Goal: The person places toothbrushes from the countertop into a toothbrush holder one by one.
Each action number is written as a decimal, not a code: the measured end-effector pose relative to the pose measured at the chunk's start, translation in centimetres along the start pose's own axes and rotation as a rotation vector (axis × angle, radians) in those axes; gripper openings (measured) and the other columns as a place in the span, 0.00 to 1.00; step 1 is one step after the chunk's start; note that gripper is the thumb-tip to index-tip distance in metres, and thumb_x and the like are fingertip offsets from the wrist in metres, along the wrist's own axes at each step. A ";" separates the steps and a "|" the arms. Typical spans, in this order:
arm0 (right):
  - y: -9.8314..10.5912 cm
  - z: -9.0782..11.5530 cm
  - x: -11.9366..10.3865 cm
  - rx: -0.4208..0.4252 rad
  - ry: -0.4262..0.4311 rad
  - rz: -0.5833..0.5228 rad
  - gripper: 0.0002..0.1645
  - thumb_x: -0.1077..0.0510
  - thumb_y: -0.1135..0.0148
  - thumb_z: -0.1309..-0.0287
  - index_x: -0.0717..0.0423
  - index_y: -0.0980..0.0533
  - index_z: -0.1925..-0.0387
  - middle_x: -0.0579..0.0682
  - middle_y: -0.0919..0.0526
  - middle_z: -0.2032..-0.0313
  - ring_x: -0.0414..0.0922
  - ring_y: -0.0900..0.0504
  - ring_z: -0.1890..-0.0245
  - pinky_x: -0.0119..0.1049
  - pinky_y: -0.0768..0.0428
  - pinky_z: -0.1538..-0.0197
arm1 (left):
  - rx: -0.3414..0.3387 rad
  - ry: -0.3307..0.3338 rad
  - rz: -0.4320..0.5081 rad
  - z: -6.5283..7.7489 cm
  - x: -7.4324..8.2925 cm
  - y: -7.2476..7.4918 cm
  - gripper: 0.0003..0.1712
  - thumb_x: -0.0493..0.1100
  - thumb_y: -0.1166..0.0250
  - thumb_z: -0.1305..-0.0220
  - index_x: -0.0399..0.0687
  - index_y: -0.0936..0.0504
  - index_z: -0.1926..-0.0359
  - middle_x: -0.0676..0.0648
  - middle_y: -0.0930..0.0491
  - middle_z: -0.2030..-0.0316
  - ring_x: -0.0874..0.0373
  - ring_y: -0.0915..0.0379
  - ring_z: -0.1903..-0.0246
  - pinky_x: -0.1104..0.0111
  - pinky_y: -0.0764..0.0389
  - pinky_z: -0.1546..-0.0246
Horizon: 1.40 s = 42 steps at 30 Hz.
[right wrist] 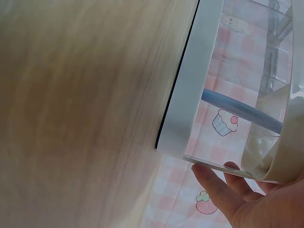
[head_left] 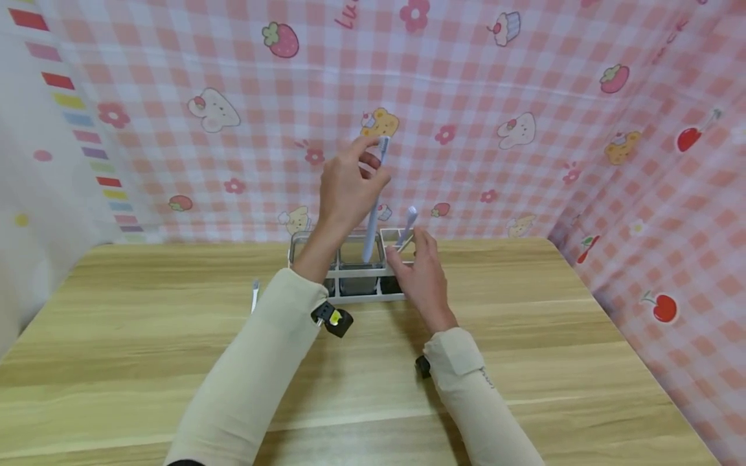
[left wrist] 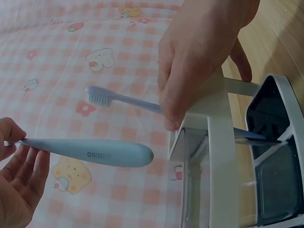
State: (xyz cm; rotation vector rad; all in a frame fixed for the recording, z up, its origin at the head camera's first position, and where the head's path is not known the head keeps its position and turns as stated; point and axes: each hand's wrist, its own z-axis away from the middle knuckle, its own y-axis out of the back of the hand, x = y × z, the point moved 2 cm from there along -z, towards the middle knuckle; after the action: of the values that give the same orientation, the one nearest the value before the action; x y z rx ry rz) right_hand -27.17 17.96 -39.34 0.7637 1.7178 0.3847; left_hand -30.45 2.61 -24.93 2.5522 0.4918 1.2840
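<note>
My left hand [head_left: 350, 184] pinches a light blue toothbrush [head_left: 371, 226] near its bristled head. That toothbrush hangs handle down above the middle of a white toothbrush holder [head_left: 361, 273]; in the left wrist view its handle [left wrist: 95, 151] is apart from the frame. My right hand [head_left: 424, 278] grips the holder's upper right end, thumb and fingers about the rim. A lilac toothbrush [head_left: 406, 226] stands tilted in that end's slot, head up, beside the right fingers. In the right wrist view its handle [right wrist: 242, 110] passes down through the frame, and fingers [right wrist: 216, 187] touch the holder's side.
Another toothbrush [head_left: 254, 294] lies on the wooden table [head_left: 361, 388] at the left, partly hidden by my left sleeve. Clear cups [head_left: 350, 249] sit in the holder. Pink checked cloth [head_left: 280, 129] hangs behind the table and along its right side.
</note>
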 end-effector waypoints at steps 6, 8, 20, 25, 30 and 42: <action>0.0 0.0 0.0 0.010 0.004 0.012 0.45 0.36 0.44 0.32 0.50 0.42 0.23 0.53 0.42 0.25 0.57 0.26 0.39 0.59 0.23 0.44 | 0.018 -0.015 -0.018 -0.8 -0.2 -1.1 0.25 0.37 0.35 0.36 0.43 0.20 0.38 0.44 0.15 0.63 0.54 0.18 0.69 0.67 0.22 0.70; 0.0 0.0 0.0 0.019 0.011 0.019 0.43 0.36 0.44 0.32 0.50 0.40 0.23 0.52 0.41 0.25 0.57 0.25 0.40 0.58 0.23 0.45 | 0.023 -0.030 -0.022 -1.1 -0.2 -1.4 0.25 0.37 0.36 0.37 0.43 0.20 0.37 0.44 0.15 0.63 0.55 0.18 0.69 0.67 0.22 0.70; 0.0 0.0 0.1 0.035 0.013 0.047 0.39 0.40 0.50 0.29 0.50 0.40 0.23 0.51 0.39 0.26 0.56 0.28 0.36 0.62 0.27 0.41 | 0.062 -0.072 -0.003 -1.7 -0.6 -2.7 0.23 0.36 0.36 0.34 0.43 0.20 0.38 0.43 0.15 0.62 0.54 0.18 0.69 0.66 0.20 0.69; 0.0 -0.1 0.3 0.042 0.014 0.055 0.38 0.41 0.51 0.30 0.49 0.40 0.24 0.52 0.39 0.26 0.56 0.28 0.35 0.61 0.27 0.40 | 0.114 -0.080 0.024 -1.9 -1.0 -3.2 0.23 0.36 0.35 0.35 0.42 0.20 0.38 0.43 0.15 0.62 0.54 0.18 0.69 0.64 0.19 0.68; -0.1 -0.1 0.2 0.028 0.009 0.059 0.39 0.40 0.51 0.30 0.49 0.41 0.23 0.51 0.40 0.26 0.54 0.29 0.34 0.60 0.28 0.38 | 0.141 -0.103 0.034 -1.8 -1.5 -3.5 0.22 0.35 0.34 0.35 0.42 0.19 0.40 0.43 0.15 0.63 0.53 0.17 0.70 0.62 0.17 0.68; 0.1 0.0 0.2 0.015 -0.004 0.050 0.42 0.39 0.52 0.30 0.52 0.43 0.22 0.52 0.42 0.25 0.54 0.31 0.32 0.60 0.29 0.37 | 0.108 -0.103 0.029 -1.3 -1.4 -4.2 0.22 0.35 0.35 0.34 0.40 0.20 0.39 0.42 0.15 0.62 0.53 0.17 0.68 0.64 0.17 0.67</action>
State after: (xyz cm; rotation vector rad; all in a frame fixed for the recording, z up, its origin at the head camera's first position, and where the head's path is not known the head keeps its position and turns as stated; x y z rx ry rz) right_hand -27.18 18.11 -39.43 0.8186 1.7023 0.4044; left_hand -33.06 5.93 -26.71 2.7075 0.5182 1.1578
